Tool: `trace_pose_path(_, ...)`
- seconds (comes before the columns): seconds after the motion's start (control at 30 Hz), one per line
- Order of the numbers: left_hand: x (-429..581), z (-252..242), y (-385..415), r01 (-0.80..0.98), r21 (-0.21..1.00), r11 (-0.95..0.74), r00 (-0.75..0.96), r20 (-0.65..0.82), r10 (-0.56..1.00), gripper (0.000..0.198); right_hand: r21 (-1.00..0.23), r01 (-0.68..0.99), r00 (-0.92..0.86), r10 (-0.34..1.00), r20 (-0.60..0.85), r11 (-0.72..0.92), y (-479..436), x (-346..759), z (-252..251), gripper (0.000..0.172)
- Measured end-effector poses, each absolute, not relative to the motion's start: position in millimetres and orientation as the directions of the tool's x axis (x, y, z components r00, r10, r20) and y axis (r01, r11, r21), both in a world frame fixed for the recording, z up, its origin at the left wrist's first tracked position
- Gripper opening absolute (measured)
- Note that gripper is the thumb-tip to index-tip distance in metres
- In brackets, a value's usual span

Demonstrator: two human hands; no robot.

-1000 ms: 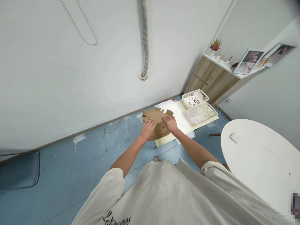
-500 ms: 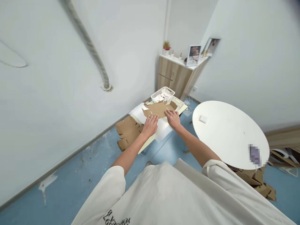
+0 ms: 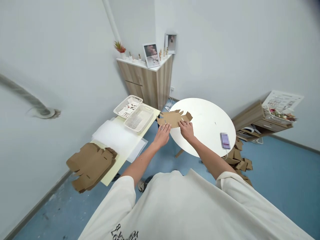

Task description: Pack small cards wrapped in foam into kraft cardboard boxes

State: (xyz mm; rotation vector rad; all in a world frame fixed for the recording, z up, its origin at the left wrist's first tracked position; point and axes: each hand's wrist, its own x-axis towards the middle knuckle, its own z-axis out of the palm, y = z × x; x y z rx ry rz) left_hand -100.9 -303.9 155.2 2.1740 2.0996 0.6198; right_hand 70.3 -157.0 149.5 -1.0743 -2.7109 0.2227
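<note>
A brown flat cardboard box blank (image 3: 172,119) with cut flaps and slots is held up in front of me. My left hand (image 3: 162,134) grips its near left edge, fingers on top; a ring shows on one finger. My right hand (image 3: 186,131) grips the near right edge, near a raised side flap. The blank overlaps the left rim of the white round table (image 3: 207,130); I cannot tell whether it touches the tabletop.
Left, a pale yellow table (image 3: 122,159) bears stacked cardboard blanks (image 3: 92,165), white sheets (image 3: 110,135), a basket of small white pieces (image 3: 128,106) and a clear basket (image 3: 139,117). A blurred purple object (image 3: 225,140) lies on the round table. Folded cardboard (image 3: 240,160) lies beyond it.
My view has swung to the right. Both hands have carried the cardboard blank from over the yellow table to the round table's left edge, keeping the same grip.
</note>
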Motion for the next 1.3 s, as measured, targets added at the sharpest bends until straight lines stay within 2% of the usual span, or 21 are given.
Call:
trace_pose_path(0.23, -23, 126, -231, 0.904, 0.357, -0.234, 0.176, 0.187, 0.966, 0.072, -0.219, 0.778, -0.583, 0.807, 0.095, 0.589, -119, 175, 120, 0.055)
trace_pose_path(0.33, -2, 111, -206, 0.887, 0.352, -0.299, 0.26, 0.155, 0.953, 0.072, -0.146, 0.83, -0.534, 0.842, 0.071, 0.539, -111, 208, 106, 0.054)
trace_pose_path(0.5, 20, 80, -168, 0.868, 0.252, -0.429, 0.428, 0.06, 0.902, 0.064, -0.004, 0.863, -0.505, 0.863, -0.005, 0.505, -104, 243, 79, 0.051)
trace_pose_path(0.63, 25, 57, -139, 0.838, 0.24, -0.49, 0.506, -0.009, 0.862, 0.06, 0.047, 0.884, -0.46, 0.884, -0.082, 0.465, -94, 250, 58, 0.048)
trace_pose_path(0.93, 7, 18, -70, 0.807, 0.275, -0.522, 0.576, -0.175, 0.799, 0.055, -0.004, 0.928, -0.352, 0.872, -0.341, 0.374, -46, 227, 26, 0.045)
trace_pose_path(1.3, -4, -7, -21, 0.814, 0.317, -0.486, 0.576, -0.339, 0.743, 0.054, -0.048, 0.949, -0.3, 0.846, -0.441, 0.311, -6, 211, 2, 0.048)
